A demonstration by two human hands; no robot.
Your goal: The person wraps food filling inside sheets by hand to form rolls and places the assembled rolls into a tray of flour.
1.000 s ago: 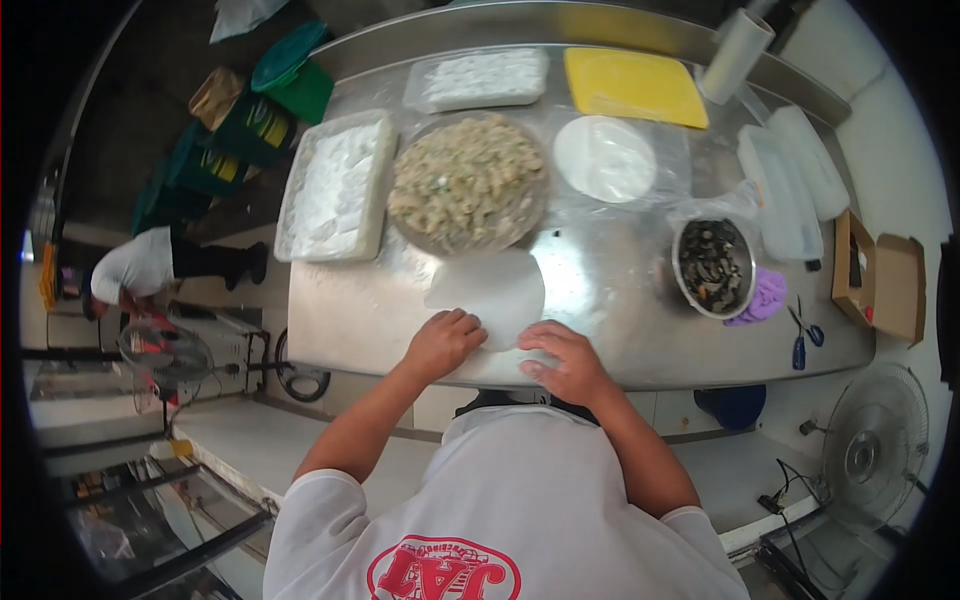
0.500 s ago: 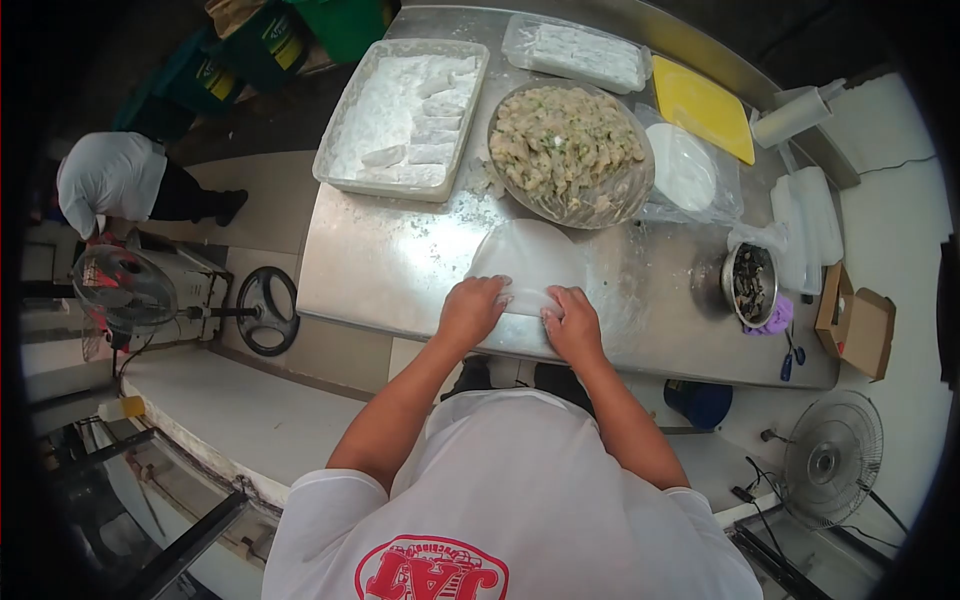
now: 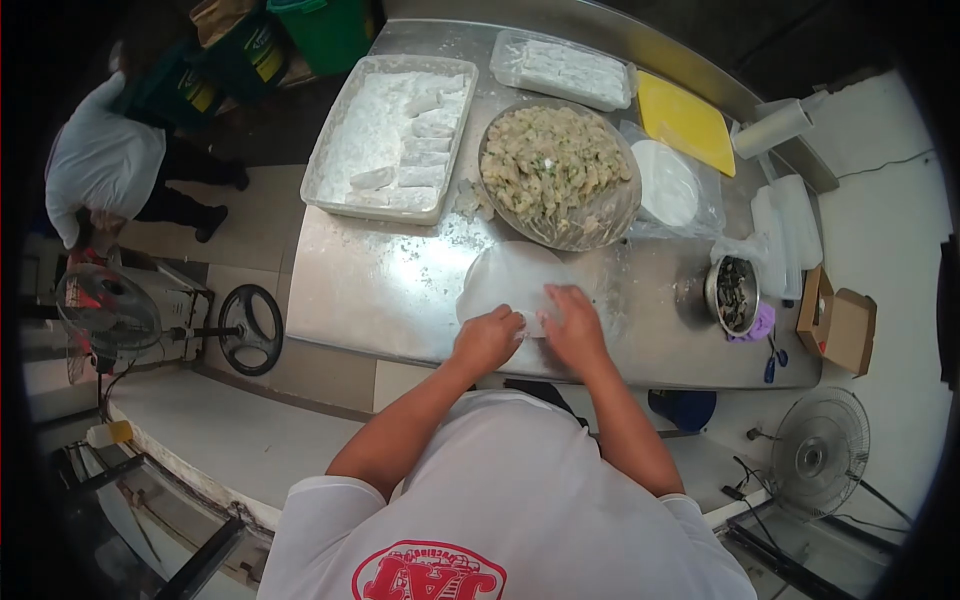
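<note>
A round, thin, whitish translucent wrapper sheet (image 3: 508, 275) lies flat on the steel table near its front edge. My left hand (image 3: 488, 342) has its fingers curled and pressed on the sheet's near edge at the left. Over the near right part of the sheet is my right hand (image 3: 576, 328), its fingers apart and slightly blurred. Whether anything is rolled inside the near edge is hidden by my fingers. Just beyond the sheet stands a wide round bowl of pale chopped filling with green bits (image 3: 560, 165).
A tray (image 3: 312, 190) holds white powder and coated rolls; another container (image 3: 565, 70) sits behind. Rightward are a yellow board (image 3: 685, 120), bagged white rounds (image 3: 668, 185), a metal bowl (image 3: 738, 300) and a cardboard box (image 3: 848, 330). A person (image 3: 105, 155) stands by a fan (image 3: 110, 305) at left.
The view has shifted slightly. My right hand has loosened from the sheet's near edge and its fingers have spread; my left hand stays on the edge. The person at left has straightened, an arm raised.
</note>
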